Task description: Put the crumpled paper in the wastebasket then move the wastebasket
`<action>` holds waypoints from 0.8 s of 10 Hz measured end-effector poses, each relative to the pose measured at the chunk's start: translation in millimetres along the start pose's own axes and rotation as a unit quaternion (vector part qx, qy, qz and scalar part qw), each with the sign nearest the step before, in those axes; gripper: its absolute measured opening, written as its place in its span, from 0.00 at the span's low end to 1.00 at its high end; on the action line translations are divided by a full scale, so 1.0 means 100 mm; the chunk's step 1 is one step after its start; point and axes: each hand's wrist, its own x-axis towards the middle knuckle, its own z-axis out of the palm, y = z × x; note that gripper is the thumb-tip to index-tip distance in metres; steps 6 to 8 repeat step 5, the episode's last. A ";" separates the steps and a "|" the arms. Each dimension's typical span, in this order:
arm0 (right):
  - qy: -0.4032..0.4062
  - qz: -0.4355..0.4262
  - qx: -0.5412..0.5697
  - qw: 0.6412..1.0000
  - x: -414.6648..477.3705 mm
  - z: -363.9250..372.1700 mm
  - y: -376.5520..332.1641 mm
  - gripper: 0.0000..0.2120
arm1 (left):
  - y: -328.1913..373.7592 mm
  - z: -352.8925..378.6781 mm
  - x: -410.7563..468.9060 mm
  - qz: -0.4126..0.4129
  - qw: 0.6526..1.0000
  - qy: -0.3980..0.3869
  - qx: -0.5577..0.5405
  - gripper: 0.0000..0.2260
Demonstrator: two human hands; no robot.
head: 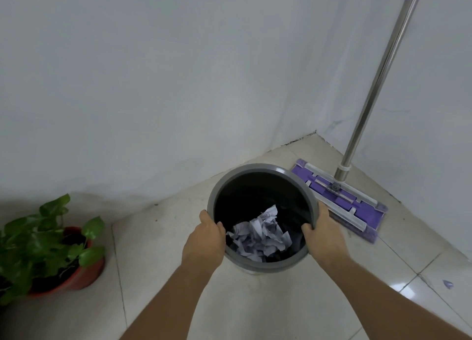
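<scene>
A round grey wastebasket [258, 168] with a dark inside stands on the tiled floor near the room's corner. Crumpled white paper [260, 233] lies at its bottom. My left hand [207, 240] grips the rim on the left side, fingers hooked over the edge. On the right side my right hand [323, 233] holds the rim the same way. Whether the basket rests on the floor or is lifted off it, I cannot tell.
A purple flat mop [339, 199] with a metal handle leans in the corner just right of the basket. A potted green plant [51, 245] in a red pot stands at the left. A small paper scrap [447, 284] lies on the floor at the right. White walls close behind.
</scene>
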 end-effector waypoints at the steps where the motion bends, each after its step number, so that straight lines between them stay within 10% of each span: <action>1: -0.013 0.000 -0.009 1.000 -0.01 -0.04 -0.04 0.22 | 0.00 -0.03 0.00 -0.002 1.000 0.002 0.006 0.16; 3: -0.027 0.015 -0.091 0.995 -0.02 -0.24 -0.17 0.18 | 0.07 -0.28 -0.07 0.007 1.000 -0.004 0.025 0.33; 8: 0.038 -0.004 -0.093 0.995 -0.16 -0.92 -0.74 0.19 | 0.46 -1.02 -0.33 0.035 0.999 0.016 -0.006 0.30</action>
